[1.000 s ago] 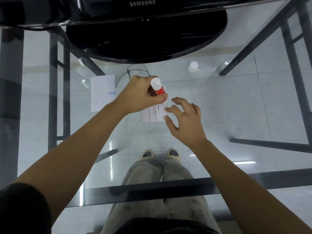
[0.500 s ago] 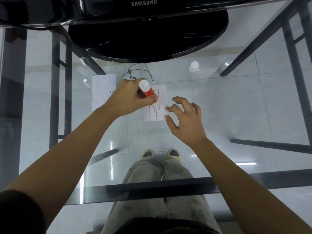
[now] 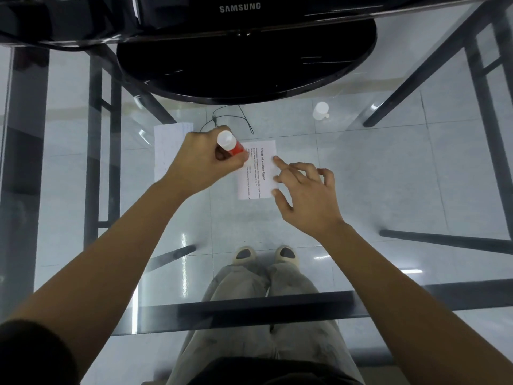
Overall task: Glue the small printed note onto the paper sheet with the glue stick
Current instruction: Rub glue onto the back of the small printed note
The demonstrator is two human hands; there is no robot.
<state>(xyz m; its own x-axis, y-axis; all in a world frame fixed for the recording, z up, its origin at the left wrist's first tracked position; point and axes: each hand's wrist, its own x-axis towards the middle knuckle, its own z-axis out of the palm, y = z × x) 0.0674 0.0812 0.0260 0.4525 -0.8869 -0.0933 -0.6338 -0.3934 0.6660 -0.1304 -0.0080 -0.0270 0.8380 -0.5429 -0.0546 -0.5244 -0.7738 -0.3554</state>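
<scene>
Centre frame, on the glass table [image 3: 388,190]: right hand [image 3: 305,198] grips nothing, its index fingertip and thumb pressing the printed note [image 3: 259,170] at its right edge. Left hand [image 3: 205,162] is fisted round the red glue stick [image 3: 231,144], lower end at the note's left edge. The paper sheet [image 3: 166,151] lies partly under that hand. A white cap [image 3: 320,111] sits farther off, upper right.
</scene>
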